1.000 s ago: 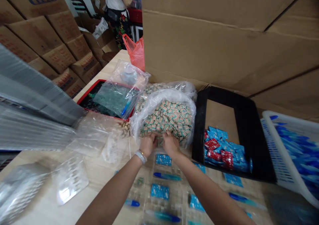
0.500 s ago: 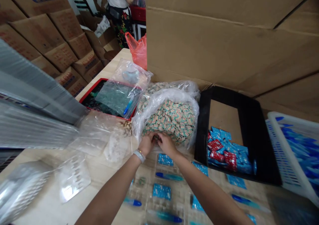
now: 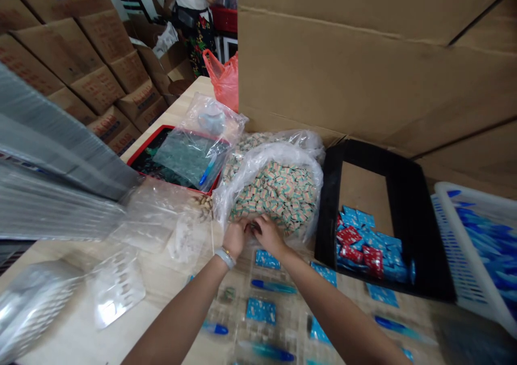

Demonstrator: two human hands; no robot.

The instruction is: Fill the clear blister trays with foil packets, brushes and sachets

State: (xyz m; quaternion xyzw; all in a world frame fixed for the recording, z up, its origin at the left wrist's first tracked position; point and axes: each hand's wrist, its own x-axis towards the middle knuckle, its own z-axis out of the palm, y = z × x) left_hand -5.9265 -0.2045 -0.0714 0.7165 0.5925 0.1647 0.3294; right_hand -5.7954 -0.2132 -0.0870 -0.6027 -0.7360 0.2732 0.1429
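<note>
My left hand (image 3: 236,236) and my right hand (image 3: 267,232) meet at the near edge of a clear plastic bag (image 3: 264,160). The bag is full of small beige-and-green pieces (image 3: 278,192). Both hands have their fingers closed and their tips nearly touching; what lies between them is too small and hidden to make out. Below my arms, clear plastic trays hold blue sachets (image 3: 262,310) and blue pens (image 3: 273,286). One compartment left of these holds a small greenish piece (image 3: 229,293).
At right stand a black box (image 3: 412,214) of blue and red sachets and a white basket (image 3: 440,192) of blue pens. Left are a red-rimmed tray (image 3: 139,155), an unfilled clear tray (image 3: 119,289) and stacked trays (image 3: 36,306). A cardboard wall (image 3: 355,74) rises behind; a person (image 3: 189,20) stands beyond.
My hands stay at the bag's near edge; the left one has shifted slightly and its wrist turned a little. The camera view has moved a touch. Nothing else visibly differs.
</note>
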